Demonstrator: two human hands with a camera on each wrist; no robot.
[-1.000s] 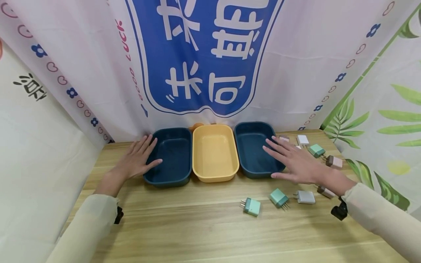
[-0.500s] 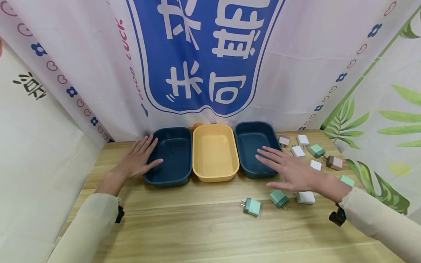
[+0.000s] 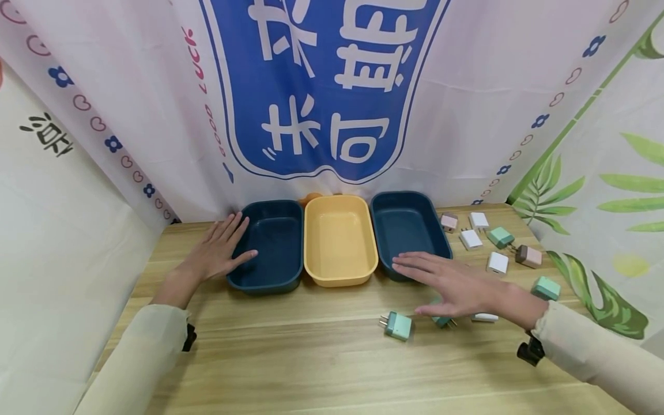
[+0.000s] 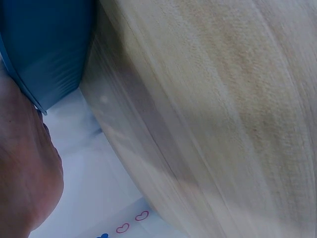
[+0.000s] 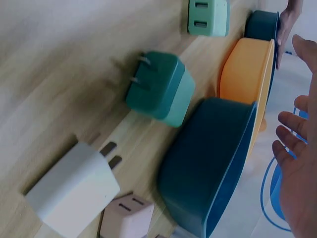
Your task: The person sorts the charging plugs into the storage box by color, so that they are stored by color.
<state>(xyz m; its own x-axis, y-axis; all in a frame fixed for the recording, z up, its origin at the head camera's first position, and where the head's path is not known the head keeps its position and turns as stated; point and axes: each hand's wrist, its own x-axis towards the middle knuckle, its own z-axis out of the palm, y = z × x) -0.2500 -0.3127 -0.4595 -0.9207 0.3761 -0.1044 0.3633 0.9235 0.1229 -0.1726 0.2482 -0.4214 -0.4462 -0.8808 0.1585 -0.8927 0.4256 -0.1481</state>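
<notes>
Standing near the back edge of the tabletop [image 3: 290, 363], a left navy tray [image 3: 274, 245], left hand [image 3: 214, 252] resting at its outer rim, grip wide, right hand [image 3: 456, 282] stretched over a green charger [image 5: 161, 89], grip also wide, white charger [image 5: 74, 191] beside.

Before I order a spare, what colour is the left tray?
Dark blue; head view shows the left tray best.

On a table [image 3: 290, 357], we see three trays [image 3: 340, 242] in a row, a cloth [image 3: 461, 132] behind them, chargers [image 3: 398, 326] scattered right of and before the rightmost tray [image 3: 407, 230].
</notes>
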